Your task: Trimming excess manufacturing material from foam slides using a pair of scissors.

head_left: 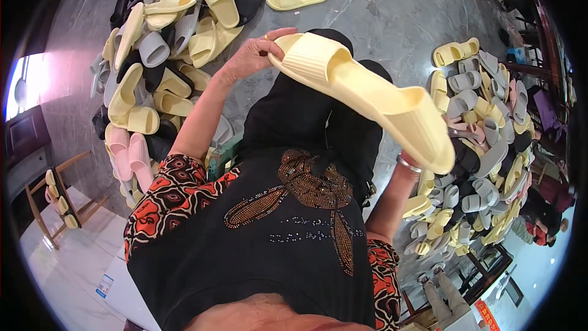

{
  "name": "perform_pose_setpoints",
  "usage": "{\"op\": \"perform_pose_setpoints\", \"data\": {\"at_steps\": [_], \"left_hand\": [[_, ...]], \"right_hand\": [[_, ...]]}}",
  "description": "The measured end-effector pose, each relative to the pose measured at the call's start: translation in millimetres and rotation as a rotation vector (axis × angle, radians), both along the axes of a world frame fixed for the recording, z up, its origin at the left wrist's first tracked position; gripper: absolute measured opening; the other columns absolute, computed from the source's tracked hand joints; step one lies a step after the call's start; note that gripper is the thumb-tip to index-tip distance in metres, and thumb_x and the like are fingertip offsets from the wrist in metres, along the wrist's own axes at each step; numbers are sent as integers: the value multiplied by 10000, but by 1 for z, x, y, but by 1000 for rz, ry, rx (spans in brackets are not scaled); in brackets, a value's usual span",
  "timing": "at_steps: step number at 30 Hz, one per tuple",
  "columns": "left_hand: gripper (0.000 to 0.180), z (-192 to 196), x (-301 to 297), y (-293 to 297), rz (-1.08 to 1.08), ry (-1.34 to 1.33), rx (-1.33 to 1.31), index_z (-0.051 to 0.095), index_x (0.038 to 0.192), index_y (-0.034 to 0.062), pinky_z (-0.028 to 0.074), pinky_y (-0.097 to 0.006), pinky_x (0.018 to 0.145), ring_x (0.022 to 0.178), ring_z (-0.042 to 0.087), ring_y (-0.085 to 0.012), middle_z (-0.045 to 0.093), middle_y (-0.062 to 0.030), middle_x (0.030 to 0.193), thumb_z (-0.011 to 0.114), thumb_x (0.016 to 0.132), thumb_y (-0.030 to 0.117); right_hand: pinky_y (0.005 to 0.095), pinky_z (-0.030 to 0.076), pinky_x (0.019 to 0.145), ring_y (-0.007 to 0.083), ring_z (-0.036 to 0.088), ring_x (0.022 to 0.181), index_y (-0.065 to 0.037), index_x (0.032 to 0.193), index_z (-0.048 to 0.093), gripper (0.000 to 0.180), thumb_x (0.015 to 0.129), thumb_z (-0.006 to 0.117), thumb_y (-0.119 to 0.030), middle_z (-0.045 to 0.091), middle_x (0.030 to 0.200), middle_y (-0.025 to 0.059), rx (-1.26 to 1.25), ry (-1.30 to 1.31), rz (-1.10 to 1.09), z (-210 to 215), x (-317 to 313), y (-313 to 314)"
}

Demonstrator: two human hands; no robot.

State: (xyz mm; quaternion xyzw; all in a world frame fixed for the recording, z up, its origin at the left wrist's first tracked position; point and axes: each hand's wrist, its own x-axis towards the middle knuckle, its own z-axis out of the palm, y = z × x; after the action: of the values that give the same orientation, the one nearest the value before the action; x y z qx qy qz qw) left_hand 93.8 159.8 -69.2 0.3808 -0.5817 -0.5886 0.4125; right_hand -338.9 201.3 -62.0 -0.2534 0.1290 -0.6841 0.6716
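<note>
A pair of pale yellow slippers (367, 89) is held up in front of my lap, heel ends overlapping and toes pointing outward. My left hand (264, 51) is closed on the toe of the left-hand slipper, thumb near its ribbed strap. At the other end, my right hand (411, 157) is at the underside of the right-hand slipper (422, 129) and holds it. Most of that hand and its fingers are hidden behind the slipper. A silver bracelet (408, 163) circles the right wrist.
A heap of yellow, grey, black and pink slippers (153, 49) lies on the grey floor (392, 6) to the left. Another large heap (484, 129) spreads on the right. A wooden rack (55, 199) with slippers stands far left. Other people (450, 297) are at the lower right.
</note>
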Motion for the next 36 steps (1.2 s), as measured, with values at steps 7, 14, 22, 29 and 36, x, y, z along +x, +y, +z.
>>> {"op": "perform_pose_setpoints", "data": {"at_steps": [7,14,22,29,36], "left_hand": [[236,6,-8,1,33,20,-2,622,703,23,297,-311,993,1215,390,-214,357,-112,1362,491,657,-168],[311,-4,-5,10,86,-80,-118,612,712,7,292,-313,995,1223,382,-221,347,-120,1369,416,586,-199],[329,20,-16,21,93,165,62,583,1056,65,342,-285,956,1181,413,-166,404,-74,1329,473,772,-58],[359,11,-27,-2,236,396,379,453,1235,44,371,-272,925,1114,452,-137,463,-66,1252,391,935,231],[384,11,-45,-23,191,183,314,478,1201,16,380,-261,909,1038,502,-142,541,-83,1135,350,939,266]], "right_hand": [[379,408,904,244,505,1065,-79,1123,431,277,886,465,-218,545,1090,133,178,254,43,1,37,-15],[380,412,883,268,512,1021,-60,1101,437,343,869,495,-307,548,1036,148,527,462,-175,22,21,20],[388,411,869,270,517,986,-50,1106,423,442,861,476,-414,544,1029,176,576,434,-459,14,73,57],[369,431,840,254,548,925,-59,1110,417,411,856,501,-371,555,1007,181,454,561,-384,11,68,13],[318,463,791,218,568,869,-72,1123,415,311,848,546,-137,574,962,154,219,760,-382,0,71,-25]]}}
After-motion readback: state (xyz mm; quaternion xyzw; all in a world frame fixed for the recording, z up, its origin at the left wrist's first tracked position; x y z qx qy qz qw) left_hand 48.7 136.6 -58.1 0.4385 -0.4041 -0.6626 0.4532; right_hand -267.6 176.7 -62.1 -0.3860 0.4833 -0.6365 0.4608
